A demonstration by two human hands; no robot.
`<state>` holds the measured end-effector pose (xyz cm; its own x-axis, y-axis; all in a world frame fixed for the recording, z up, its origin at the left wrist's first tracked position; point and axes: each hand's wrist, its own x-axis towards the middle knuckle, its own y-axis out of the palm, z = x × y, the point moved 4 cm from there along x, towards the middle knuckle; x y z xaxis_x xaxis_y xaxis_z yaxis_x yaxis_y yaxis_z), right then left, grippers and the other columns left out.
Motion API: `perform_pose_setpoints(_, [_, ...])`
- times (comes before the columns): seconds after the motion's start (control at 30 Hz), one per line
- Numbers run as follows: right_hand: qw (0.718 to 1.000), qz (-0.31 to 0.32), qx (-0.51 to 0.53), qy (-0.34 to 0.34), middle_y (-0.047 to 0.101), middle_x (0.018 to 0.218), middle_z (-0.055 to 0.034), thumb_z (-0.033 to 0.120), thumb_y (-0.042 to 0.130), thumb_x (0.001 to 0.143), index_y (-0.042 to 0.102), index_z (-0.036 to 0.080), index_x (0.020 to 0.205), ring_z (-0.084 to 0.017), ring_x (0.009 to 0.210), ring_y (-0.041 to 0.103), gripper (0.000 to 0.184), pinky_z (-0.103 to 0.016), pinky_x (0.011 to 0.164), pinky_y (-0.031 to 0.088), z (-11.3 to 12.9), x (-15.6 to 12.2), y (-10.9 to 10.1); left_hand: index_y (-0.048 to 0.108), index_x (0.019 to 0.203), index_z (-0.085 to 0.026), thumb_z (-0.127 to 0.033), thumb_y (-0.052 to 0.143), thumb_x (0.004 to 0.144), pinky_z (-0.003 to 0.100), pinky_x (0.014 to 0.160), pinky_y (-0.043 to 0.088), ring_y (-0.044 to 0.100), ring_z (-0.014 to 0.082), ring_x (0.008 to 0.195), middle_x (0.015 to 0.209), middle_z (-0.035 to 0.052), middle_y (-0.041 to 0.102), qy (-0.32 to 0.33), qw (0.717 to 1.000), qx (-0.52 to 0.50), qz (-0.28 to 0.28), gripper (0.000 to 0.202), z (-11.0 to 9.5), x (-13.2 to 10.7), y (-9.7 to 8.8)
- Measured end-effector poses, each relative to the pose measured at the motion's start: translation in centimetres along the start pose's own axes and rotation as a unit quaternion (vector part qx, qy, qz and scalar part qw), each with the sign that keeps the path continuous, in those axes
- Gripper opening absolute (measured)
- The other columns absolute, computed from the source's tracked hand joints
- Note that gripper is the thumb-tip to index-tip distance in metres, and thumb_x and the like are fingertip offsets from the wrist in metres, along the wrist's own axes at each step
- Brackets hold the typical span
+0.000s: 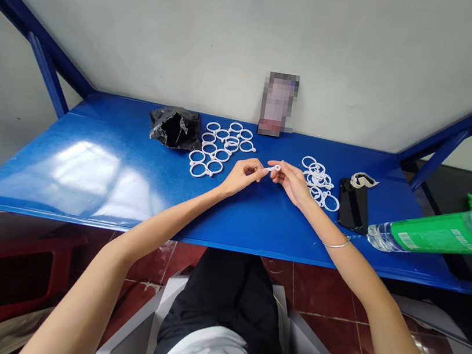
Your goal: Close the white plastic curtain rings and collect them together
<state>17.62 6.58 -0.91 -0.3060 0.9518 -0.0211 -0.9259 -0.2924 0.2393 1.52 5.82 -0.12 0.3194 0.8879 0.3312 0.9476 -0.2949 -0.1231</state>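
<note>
Between my two hands is a white plastic curtain ring [271,169], seen nearly edge-on with its small round eyelet toward the right. My left hand [244,175] pinches its left end between thumb and fingers. The fingers of my right hand [289,180] close around the eyelet end. Several similar white rings [216,152] lie spread on the blue table to the left of my hands. Another heap of white rings [318,180] overlaps just beyond my right hand.
The blue table [162,202] backs onto a pale wall. A crumpled black plastic bag [175,127] stands at the back left. A blurred-out upright object [277,105] leans on the wall. To the right are a black phone [352,208], a white strap-like item [363,181] and a green-labelled bottle [439,232].
</note>
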Motion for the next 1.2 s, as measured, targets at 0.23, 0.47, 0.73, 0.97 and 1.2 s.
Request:
perform_pose_setpoints(0.23, [1.0,0.02,0.006,0.021,0.062,0.071,0.0,0.059,0.074,0.075,0.076,0.016,0.095,-0.009,0.064,0.054,0.048,-0.023,0.063,0.047,-0.25,0.03,0.18,0.059,0.06,-0.015,-0.055,0.064,0.084,0.025,0.061,0.04,0.053,0.0116,0.065,0.068,0.0025,0.057,0.002,1.0,-0.009,0.003,0.047,-0.05,-0.03,0.03])
perform_pose_setpoints(0.47, [1.0,0.004,-0.002,0.009,0.059,0.068,0.0005,0.06,0.074,0.073,0.076,0.017,0.096,-0.01,0.063,0.052,0.049,-0.024,0.061,0.046,-0.26,0.0,0.0,0.063,0.066,-0.014,-0.057,0.066,0.082,0.025,0.062,0.042,0.055,0.0118,0.067,0.072,0.0031,0.059,-0.005,1.0,-0.025,0.007,0.046,0.2,-0.04,0.11])
perform_pose_setpoints(0.73, [1.0,-0.008,0.023,0.01,0.058,0.067,0.0013,0.059,0.079,0.069,0.076,0.019,0.088,-0.009,0.063,0.052,0.045,-0.022,0.059,0.045,-0.2,-0.03,0.08,0.063,0.072,-0.014,-0.057,0.068,0.081,0.026,0.066,0.044,0.057,0.012,0.067,0.071,0.0024,0.061,-0.04,0.997,-0.063,0.026,0.044,0.8,0.02,0.31])
perform_pose_setpoints(0.97, [1.0,-0.009,0.02,0.008,0.056,0.064,0.0022,0.059,0.079,0.069,0.074,0.018,0.083,-0.008,0.061,0.051,0.043,-0.021,0.057,0.044,-0.12,0.0,0.23,0.064,0.075,-0.013,-0.058,0.067,0.08,0.026,0.067,0.044,0.056,0.0126,0.068,0.07,0.0028,0.063,-0.056,0.996,-0.064,0.032,0.045,0.75,-0.02,0.25])
perform_pose_setpoints(1.2, [1.0,-0.005,0.007,-0.003,0.055,0.064,0.0025,0.059,0.077,0.072,0.072,0.019,0.083,-0.008,0.06,0.051,0.042,-0.02,0.056,0.044,-0.22,0.02,0.08,0.065,0.075,-0.013,-0.058,0.067,0.08,0.025,0.068,0.045,0.057,0.0124,0.068,0.071,0.0032,0.064,-0.061,0.995,-0.068,0.039,0.046,0.75,0.01,0.24])
